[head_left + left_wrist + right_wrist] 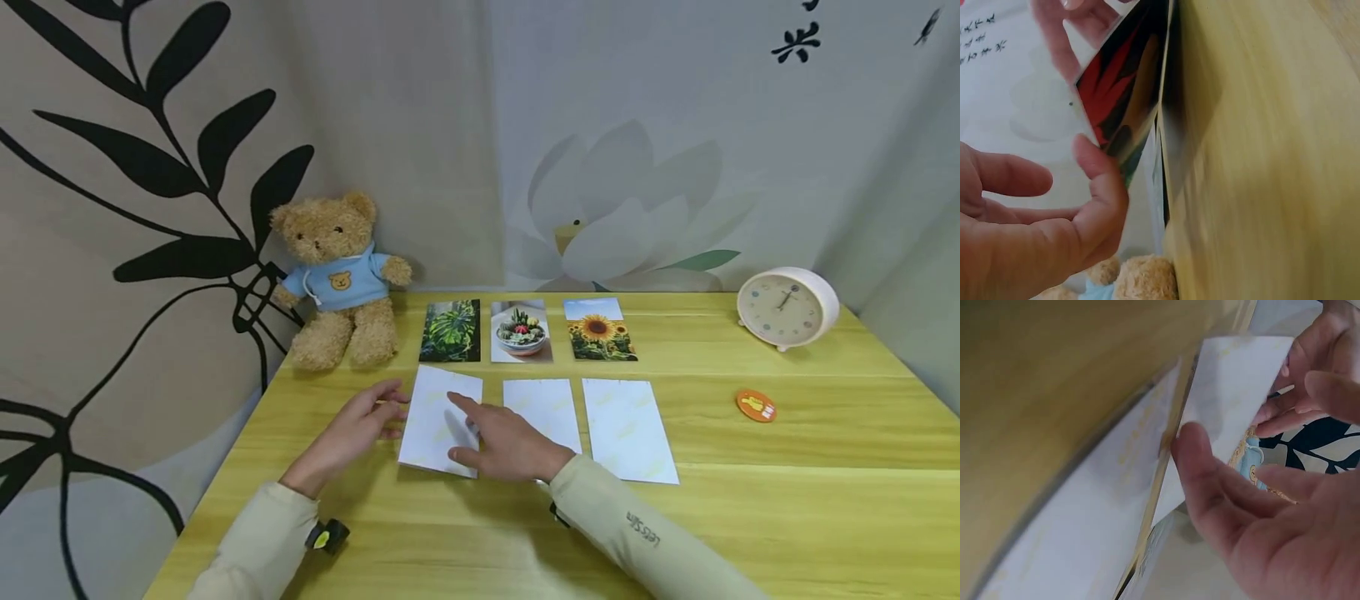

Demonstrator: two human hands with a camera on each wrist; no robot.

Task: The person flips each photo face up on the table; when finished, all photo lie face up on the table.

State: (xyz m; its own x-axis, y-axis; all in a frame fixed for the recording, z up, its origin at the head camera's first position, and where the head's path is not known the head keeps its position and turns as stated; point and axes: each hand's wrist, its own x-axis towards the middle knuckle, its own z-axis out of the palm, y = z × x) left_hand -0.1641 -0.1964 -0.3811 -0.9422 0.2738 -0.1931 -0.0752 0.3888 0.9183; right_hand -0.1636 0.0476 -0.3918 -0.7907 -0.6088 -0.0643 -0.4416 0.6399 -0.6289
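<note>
A white-backed card (433, 429) is tilted up off the table at the left of a row of three. Its underside carries a picture with red leaf-like shapes (1107, 84), seen from the left wrist. My left hand (362, 423) is beside the card's left edge, a fingertip right at that edge. Over the right side reaches my right hand (510, 440), index finger extended across the card and thumb apart. One right fingertip (1192, 440) meets the card's lower edge close to the table. Two more white-backed cards, a middle one (546, 408) and a right one (630, 429), lie flat.
Behind them lie a green leaf picture (450, 331), a potted cactus picture (522, 337) and a sunflower picture (600, 331). A teddy bear (343, 283) sits back left. On the right are a white alarm clock (783, 307) and an orange disc (756, 406).
</note>
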